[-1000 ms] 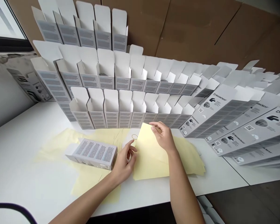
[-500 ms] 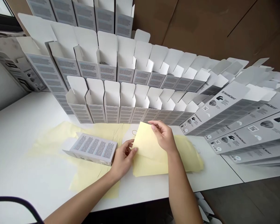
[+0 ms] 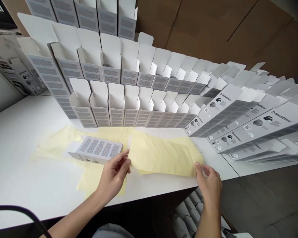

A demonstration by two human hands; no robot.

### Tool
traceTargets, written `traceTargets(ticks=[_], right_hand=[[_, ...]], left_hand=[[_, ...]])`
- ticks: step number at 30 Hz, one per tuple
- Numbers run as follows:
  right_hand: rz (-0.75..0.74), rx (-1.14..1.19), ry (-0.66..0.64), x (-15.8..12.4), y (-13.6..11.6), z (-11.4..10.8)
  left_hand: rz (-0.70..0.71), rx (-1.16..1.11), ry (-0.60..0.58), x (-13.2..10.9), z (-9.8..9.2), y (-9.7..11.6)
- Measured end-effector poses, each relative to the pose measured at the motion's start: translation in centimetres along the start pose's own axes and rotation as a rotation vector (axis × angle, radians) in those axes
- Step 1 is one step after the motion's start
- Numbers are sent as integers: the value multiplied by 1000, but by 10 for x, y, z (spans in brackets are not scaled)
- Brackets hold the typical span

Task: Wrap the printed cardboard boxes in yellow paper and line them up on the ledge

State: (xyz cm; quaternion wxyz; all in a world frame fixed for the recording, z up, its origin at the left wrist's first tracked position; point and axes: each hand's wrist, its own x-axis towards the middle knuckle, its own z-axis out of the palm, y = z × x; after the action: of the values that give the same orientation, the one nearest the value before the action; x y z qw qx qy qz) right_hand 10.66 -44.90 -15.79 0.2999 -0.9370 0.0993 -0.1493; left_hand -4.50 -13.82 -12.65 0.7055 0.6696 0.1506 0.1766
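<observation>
Half a second ago the yellow sheet (image 3: 161, 155) was folded over, its corner held up near the middle of the counter (image 3: 20, 138) by the right hand (image 3: 209, 181). Now it is opened out and lies nearly flat, stretched sideways in front of the row of upright boxes (image 3: 129, 105). The right hand has swung out and down to the sheet's lower right corner, at the counter's near edge. The left hand (image 3: 114, 172) has hardly moved and stays at the sheet's left edge. The view has also tipped down a little.

The left forearm comes in from the lower left, palm turned inward. Its grip is closed on the sheet's left edge, thumb above and fingers beneath. The right forearm rises almost straight from the bottom of the frame, back of the hand up and fingers loosely spread. The fingertips meet the sheet's corner, but I cannot tell whether that grip has closed on the paper or only touches it.

The sheet lies over other yellow sheets (image 3: 57, 142) on the counter. A closed box (image 3: 96, 149) lies flat just left of it, beside the left hand. Flattened boxes (image 3: 238, 122) lean in a fan to the right.
</observation>
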Motion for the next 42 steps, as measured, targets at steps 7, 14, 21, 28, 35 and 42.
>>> traceTargets(ticks=[7, 14, 21, 28, 35, 42], right_hand=[[249, 504, -275, -34, 7, -2], [247, 950, -458, -51, -23, 3], [111, 1012, -316, -65, -45, 19], [121, 1103, -214, -67, -59, 17], [104, 1061, -209, -65, -78, 28], [-110, 830, -320, -63, -130, 53]], left_hand=[[6, 155, 33, -5, -21, 9], [32, 409, 8, -5, -45, 24], [468, 978, -115, 19, -86, 29], [466, 1270, -212, 52, -102, 1], [560, 1382, -156, 53, -134, 1], [664, 1552, -128, 21, -171, 40]])
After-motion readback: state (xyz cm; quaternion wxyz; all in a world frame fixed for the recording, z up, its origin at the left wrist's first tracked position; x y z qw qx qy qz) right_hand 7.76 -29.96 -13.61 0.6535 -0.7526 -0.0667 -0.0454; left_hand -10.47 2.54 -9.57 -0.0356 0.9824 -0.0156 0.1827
